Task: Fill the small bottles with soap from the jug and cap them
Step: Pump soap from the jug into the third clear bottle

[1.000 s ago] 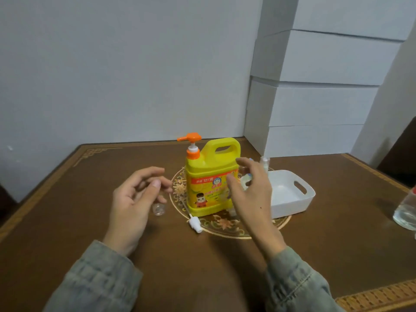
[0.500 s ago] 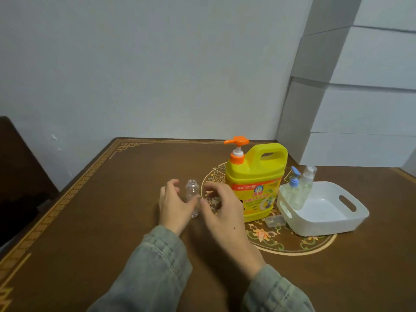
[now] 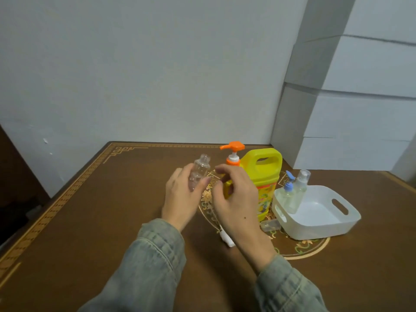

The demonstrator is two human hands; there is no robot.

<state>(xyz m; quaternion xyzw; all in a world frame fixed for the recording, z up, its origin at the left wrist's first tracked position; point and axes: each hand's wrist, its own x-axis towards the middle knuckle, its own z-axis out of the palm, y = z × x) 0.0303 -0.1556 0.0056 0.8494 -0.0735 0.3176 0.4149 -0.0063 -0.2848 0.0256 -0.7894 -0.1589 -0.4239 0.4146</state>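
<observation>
- Left hand (image 3: 180,199): fingers wrapped around uncapped clear bottle (image 3: 199,171).
- Right hand (image 3: 238,203): loosely curled, empty, before jug (image 3: 262,176).
- Table (image 3: 90,221): bare toward its left edge.

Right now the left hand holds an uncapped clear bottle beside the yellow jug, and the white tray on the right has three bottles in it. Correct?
Not quite. The head view shows two bottles in the white tray, not three. The left hand does hold the uncapped clear bottle beside the yellow jug.
</observation>
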